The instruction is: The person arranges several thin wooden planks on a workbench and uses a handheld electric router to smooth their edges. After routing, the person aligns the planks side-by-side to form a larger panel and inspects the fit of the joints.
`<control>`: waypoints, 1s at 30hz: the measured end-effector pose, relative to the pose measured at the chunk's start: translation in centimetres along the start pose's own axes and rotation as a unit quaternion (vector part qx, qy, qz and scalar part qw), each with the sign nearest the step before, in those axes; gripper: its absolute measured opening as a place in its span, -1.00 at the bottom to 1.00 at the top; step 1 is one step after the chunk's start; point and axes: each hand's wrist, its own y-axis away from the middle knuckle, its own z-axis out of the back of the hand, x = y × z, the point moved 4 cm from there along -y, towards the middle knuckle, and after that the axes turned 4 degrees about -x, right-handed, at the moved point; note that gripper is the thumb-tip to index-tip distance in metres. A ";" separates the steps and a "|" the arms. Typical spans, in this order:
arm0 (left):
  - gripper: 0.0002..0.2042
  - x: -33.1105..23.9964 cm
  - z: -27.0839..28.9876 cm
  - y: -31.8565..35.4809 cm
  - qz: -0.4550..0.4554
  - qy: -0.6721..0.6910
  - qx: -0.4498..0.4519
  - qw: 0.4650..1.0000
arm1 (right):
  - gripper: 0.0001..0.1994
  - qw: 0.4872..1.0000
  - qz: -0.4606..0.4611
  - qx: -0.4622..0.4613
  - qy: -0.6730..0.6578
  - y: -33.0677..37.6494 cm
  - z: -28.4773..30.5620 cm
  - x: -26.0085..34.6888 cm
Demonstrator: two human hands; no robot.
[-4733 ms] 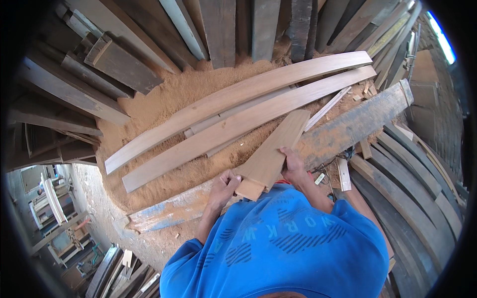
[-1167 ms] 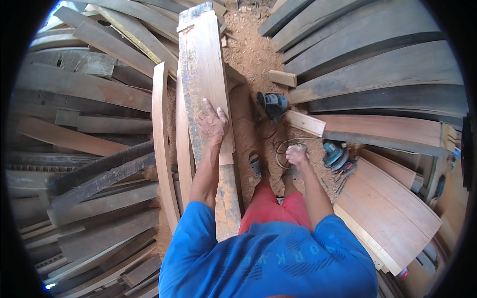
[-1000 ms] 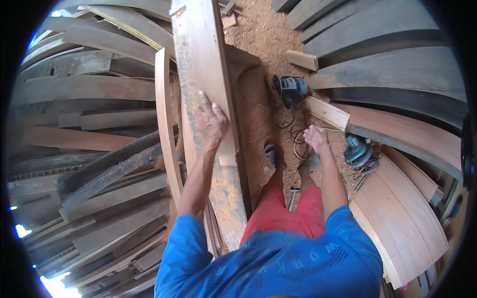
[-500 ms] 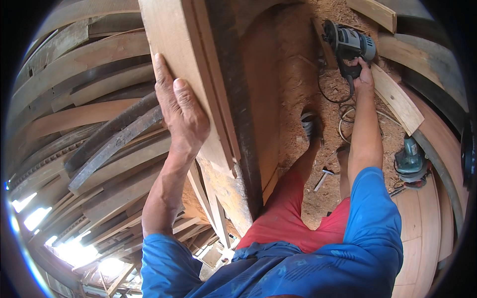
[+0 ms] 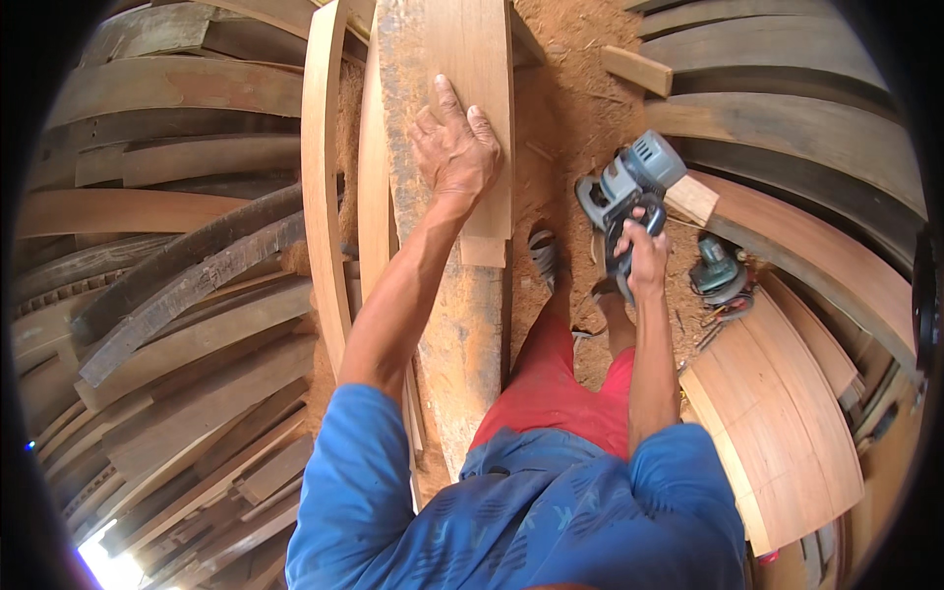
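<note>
My left hand (image 5: 457, 147) lies on a pale wooden plank (image 5: 472, 49), index finger stretched along it and thumb apart, gripping nothing. The plank rests on a thick, stained timber beam (image 5: 457, 339) that runs away from me. Off to the right, my right hand (image 5: 644, 254) is wrapped round the black handle of a grey power tool that looks like a wood router (image 5: 629, 177). The router is held tilted, its open base to the left and the vented motor end up and to the right, apart from the plank.
Stacked curved timbers (image 5: 187, 88) fill the left side, and more curved planks (image 5: 787, 123) line the right. A green power tool (image 5: 723, 270) sits at the right beside a broad pale panel (image 5: 777, 413). Sawdust (image 5: 560, 98) covers the floor around my feet.
My right hand has brought the router nearer and to the left, turning it. My left hand stays flat on the plank. The view has shifted, so the plank and beam appear farther right.
</note>
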 end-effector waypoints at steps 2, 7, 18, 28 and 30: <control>-0.35 0.1 0.2 0.1 0.014 0.048 -0.010 0.999 | -0.64 0.999 0.033 0.012 0.028 5.6 0.1 2.7; -0.31 0.0 0.0 0.1 0.021 0.057 0.007 0.998 | -0.62 0.994 0.103 0.044 -0.001 16.6 -0.7 9.3; -0.48 5.6 3.2 1.9 0.079 0.150 0.199 0.965 | -0.64 0.939 0.294 0.098 0.149 26.3 -1.1 14.1; -0.36 6.5 3.7 2.6 0.102 0.223 0.218 0.945 | -0.69 0.955 0.229 0.113 0.149 25.5 -0.7 5.0; -0.33 7.0 3.3 2.2 0.088 0.222 0.219 0.946 | -0.67 0.958 0.220 0.114 0.147 25.8 -1.5 3.9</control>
